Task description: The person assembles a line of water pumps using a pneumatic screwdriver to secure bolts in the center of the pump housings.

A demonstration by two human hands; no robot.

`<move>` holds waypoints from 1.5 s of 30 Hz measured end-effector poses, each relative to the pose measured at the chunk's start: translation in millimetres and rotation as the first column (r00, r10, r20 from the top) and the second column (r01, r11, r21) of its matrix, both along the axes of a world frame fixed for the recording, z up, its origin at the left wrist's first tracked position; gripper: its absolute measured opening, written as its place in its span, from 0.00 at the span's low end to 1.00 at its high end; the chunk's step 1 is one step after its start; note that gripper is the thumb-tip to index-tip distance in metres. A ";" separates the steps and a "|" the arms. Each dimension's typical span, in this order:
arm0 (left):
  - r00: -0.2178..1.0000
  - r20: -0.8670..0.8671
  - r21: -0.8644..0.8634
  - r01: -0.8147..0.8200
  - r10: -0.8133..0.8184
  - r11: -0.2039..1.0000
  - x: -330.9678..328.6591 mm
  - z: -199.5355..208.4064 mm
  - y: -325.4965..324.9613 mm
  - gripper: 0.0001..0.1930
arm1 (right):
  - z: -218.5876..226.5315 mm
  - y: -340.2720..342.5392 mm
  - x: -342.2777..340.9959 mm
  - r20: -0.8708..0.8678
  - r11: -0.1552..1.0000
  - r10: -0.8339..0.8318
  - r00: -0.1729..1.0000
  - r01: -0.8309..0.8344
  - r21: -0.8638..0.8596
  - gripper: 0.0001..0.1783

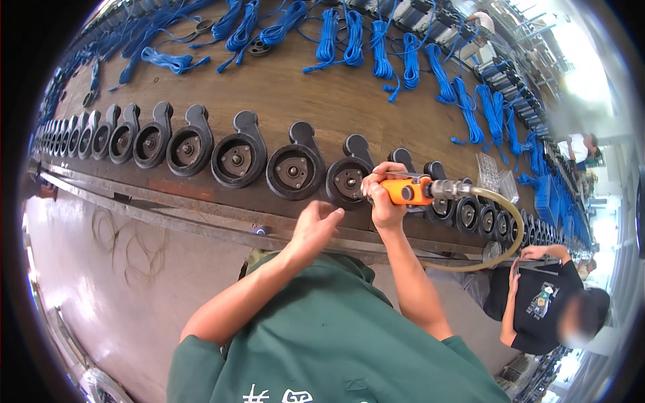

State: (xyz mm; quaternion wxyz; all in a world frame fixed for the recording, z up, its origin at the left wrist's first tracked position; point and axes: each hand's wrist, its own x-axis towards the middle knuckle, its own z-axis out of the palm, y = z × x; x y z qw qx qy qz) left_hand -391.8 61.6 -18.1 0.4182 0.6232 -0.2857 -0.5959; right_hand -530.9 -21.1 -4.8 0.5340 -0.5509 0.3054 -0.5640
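My right hand [385, 198] is closed around an orange air tool [407, 191], just over the edge of the bench. A metal coupling [451, 189] joins the tool to a yellowish air hose [514, 213], which loops down to the right. The working end of the tool is hidden by my fingers, beside a black round housing [348, 181] with a metal centre. Held in front of the bench edge, my left hand [314, 232] is loosely open and nothing shows in it. The nearest part to it is another black housing [294, 172] with a stub at its back.
Similar black housings [238, 160] line the front of the brown bench [201, 74] both ways. Bundles of blue cord [354, 37] lie farther back. A clear plastic tray [488, 170] and blue bins [549, 198] stand to the right. A co-worker in black [531, 302] works there.
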 end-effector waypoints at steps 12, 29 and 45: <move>0.947 0.292 0.051 -0.151 0.129 0.987 -40.3 -45.7 -39.4 0.24 | -6.3 -28.0 32.1 0.117 0.999 0.020 0.993 -0.022 0.024 0.12; 0.964 0.217 -0.007 -0.156 0.154 0.988 -36.3 -42.9 -37.2 0.25 | -11.3 -34.4 45.5 -0.009 0.986 0.164 0.986 -0.164 0.044 0.11; 0.936 0.294 -0.013 -0.200 0.195 0.980 -42.6 -42.6 -38.5 0.21 | 3.0 -28.3 30.4 -0.088 0.994 0.022 0.996 -0.031 -0.103 0.17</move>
